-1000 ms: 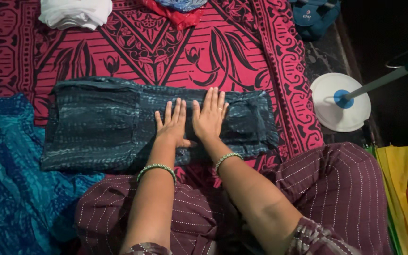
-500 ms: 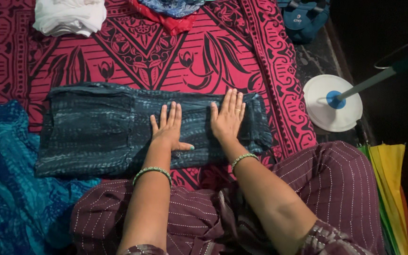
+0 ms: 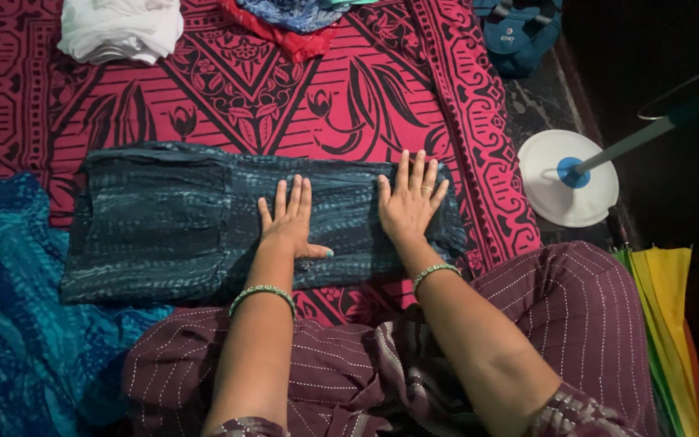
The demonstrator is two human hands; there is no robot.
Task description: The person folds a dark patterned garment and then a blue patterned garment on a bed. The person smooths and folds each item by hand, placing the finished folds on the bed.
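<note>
Two hands flat, head view only. Your left hand [image 3: 289, 222] presses palm-down w/ fingers together on the folded dark-blue garment [image 3: 204, 218], mid-cloth; your right hand [image 3: 410, 202] lies spread near its right end. Neither grips anything, fingers extended. Garment lies across the red patterned sheet [image 3: 285, 97], just in front of your knees.

Labels near the hands

A small pale label is showing on the blue bag [image 3: 519, 36], lying well beyond the right hand [image 3: 410, 202], toward its right.
</note>
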